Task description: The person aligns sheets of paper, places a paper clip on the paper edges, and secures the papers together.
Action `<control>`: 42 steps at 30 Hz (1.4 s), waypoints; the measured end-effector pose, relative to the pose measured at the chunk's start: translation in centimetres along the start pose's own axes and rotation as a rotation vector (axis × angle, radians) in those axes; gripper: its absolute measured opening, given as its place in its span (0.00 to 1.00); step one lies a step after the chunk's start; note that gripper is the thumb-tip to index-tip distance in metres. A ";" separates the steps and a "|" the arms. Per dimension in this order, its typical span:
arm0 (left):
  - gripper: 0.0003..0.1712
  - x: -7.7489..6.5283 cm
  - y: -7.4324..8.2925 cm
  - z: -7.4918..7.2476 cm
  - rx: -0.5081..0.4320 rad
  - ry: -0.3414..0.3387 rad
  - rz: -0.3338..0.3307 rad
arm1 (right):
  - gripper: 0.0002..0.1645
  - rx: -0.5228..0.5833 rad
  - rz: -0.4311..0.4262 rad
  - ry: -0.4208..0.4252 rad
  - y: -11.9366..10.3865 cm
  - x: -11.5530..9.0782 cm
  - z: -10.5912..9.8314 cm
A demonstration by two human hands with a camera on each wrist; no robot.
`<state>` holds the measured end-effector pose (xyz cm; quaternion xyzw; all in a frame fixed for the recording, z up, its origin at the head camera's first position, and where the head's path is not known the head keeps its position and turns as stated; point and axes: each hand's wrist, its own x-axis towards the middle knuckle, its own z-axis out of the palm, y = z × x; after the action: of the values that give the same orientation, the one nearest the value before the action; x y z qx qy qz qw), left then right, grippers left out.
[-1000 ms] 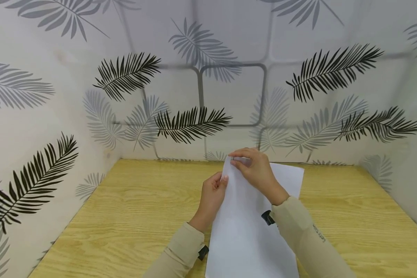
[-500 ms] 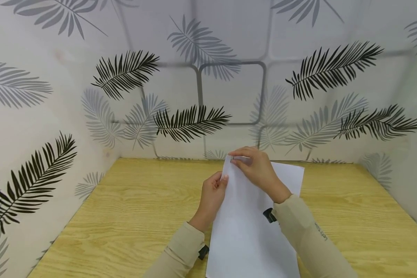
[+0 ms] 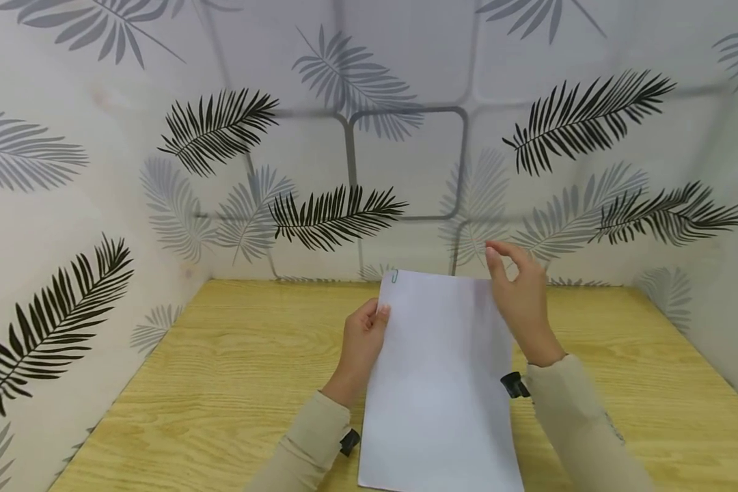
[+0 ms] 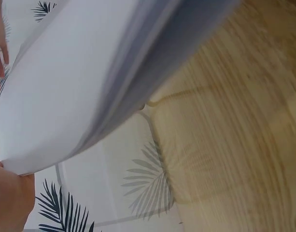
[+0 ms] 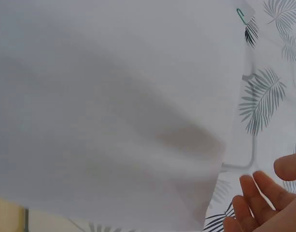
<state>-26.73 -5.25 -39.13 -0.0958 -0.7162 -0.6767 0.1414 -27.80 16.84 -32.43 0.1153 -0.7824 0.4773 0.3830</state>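
Observation:
My left hand (image 3: 360, 345) pinches the left edge of a stack of white paper (image 3: 439, 383), thumb on top, holding it tilted up off the table. A green paper clip (image 3: 395, 276) sits on the stack's upper left corner; the right wrist view also shows the clip (image 5: 241, 16). Layered sheet edges show in the left wrist view, where the left hand (image 4: 12, 199) grips a lower corner. By the upper right corner, my right hand (image 3: 521, 307) holds nothing, thumb and fingers bent and parted. In its own wrist view, the right hand (image 5: 266, 208) appears apart from the paper.
A wood-grain table (image 3: 252, 355) lies under the paper. Pale walls with a leaf pattern (image 3: 338, 219) stand behind it and at both sides. Black wrist mounts (image 3: 514, 385) sit at the sleeve cuffs.
My right hand has left the upper left corner and moved right, uncovering the green paper clip. The left hand still pinches the stack, which has shifted slightly left.

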 end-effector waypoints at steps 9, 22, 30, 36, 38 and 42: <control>0.14 0.0 0.7 -0.7 -0.063 -0.003 -0.068 | 0.40 0.142 0.426 -0.241 3.5 -2.3 -3.9; 0.15 -0.2 1.6 -1.2 -0.218 -0.036 -0.118 | 0.29 0.517 0.694 -0.699 4.7 -6.1 -4.6; 0.15 -0.2 2.1 -1.3 -0.274 -0.003 -0.133 | 0.27 0.468 0.699 -0.686 4.2 -8.1 -4.2; 0.16 -0.1 2.5 -1.3 -0.307 0.021 -0.192 | 0.28 0.440 0.736 -0.646 3.3 -9.6 -4.2; 0.16 -0.1 2.6 -1.3 -0.302 0.023 -0.208 | 0.30 0.410 0.753 -0.621 3.0 -9.8 -4.1; 0.17 0.0 2.5 -1.6 -0.312 0.008 -0.234 | 0.34 0.347 0.781 -0.581 2.4 -10.1 -4.1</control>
<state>-25.81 -6.64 -36.68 -0.0299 -0.6082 -0.7917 0.0481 -20.23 19.69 -40.19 0.0045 -0.7506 0.6557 -0.0817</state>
